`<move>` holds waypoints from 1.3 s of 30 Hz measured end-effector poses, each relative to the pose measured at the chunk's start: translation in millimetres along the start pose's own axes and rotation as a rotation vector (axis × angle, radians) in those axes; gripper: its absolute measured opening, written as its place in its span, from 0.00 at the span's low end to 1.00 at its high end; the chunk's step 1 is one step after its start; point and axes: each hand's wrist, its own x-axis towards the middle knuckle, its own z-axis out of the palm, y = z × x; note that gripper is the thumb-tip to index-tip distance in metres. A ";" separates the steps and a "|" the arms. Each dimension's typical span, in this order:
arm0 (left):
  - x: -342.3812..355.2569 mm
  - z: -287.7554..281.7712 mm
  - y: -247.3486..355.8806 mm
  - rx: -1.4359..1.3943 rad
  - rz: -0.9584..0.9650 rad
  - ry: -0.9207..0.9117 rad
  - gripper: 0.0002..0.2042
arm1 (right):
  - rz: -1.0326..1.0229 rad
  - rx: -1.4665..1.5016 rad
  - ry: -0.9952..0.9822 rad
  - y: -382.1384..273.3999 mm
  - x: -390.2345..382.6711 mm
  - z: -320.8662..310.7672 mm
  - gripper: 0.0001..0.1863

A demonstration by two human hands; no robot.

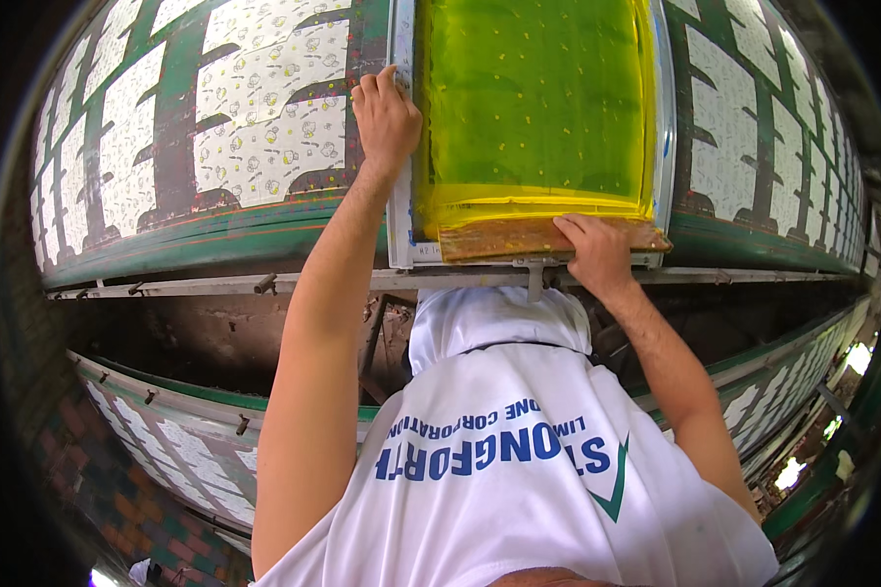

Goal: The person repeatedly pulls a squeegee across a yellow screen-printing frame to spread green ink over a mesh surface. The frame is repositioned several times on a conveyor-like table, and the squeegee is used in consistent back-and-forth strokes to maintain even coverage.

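Note:
A screen printing frame (400, 220) with pale metal rails lies in front of me on a long green table (176, 230). Its mesh (538, 98) is translucent yellow-green, with small light specks, and a bright yellow band of ink runs along the near end. My left hand (387, 122) is closed around the frame's left rail, fingers curled at its outer side. At the near end of the mesh, a wooden squeegee (499, 241) lies crosswise. My right hand (600, 252) grips its right half from above; the squeegee's lower edge is hidden.
Printed white fabric pieces (269, 93) lie in rows on the table, left and right of the frame. A metal rail (196, 289) with short pegs follows the near edge, and a bracket (534, 277) sits below the frame. Behind me is another table (181, 455) with similar pieces.

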 end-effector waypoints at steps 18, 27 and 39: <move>2.9 -10.7 10.0 0.190 -0.047 -0.145 0.31 | 0.070 -0.176 0.166 131.9 332.2 -55.5 0.17; 3.2 -11.9 10.7 0.243 0.011 -0.130 0.34 | 0.130 -0.271 0.141 172.7 442.3 -95.5 0.13; 5.5 -15.4 13.3 0.307 -0.003 -0.147 0.31 | -0.016 -0.209 0.224 188.4 429.9 -104.1 0.13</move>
